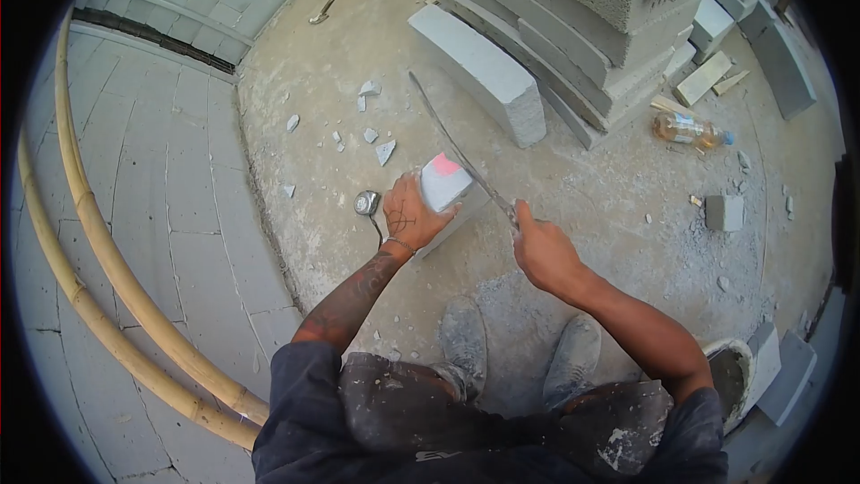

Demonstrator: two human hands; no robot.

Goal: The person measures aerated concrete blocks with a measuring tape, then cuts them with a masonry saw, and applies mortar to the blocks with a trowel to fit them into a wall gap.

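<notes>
My left hand [410, 217] is wrapped round a light grey building block [446, 188] standing on the floor, its fingers along the left side and thumb at the near corner. A pink patch marks the block's upper end. In my right hand [547, 251], closed round its handle, is a long narrow metal blade [455, 142], seen nearly edge-on. The blade slants up and left past the block's far right corner, overlapping its edge in this view. A silver tape measure [366, 203] lies just left of my left wrist.
A stack of grey blocks [573, 36] rises ahead, with one long block [479, 63] leaning beside it. Broken chips [385, 152] are scattered ahead left. A bottle [690, 132] and a small block [724, 212] lie right. Bamboo poles [116, 291] curve along the left wall.
</notes>
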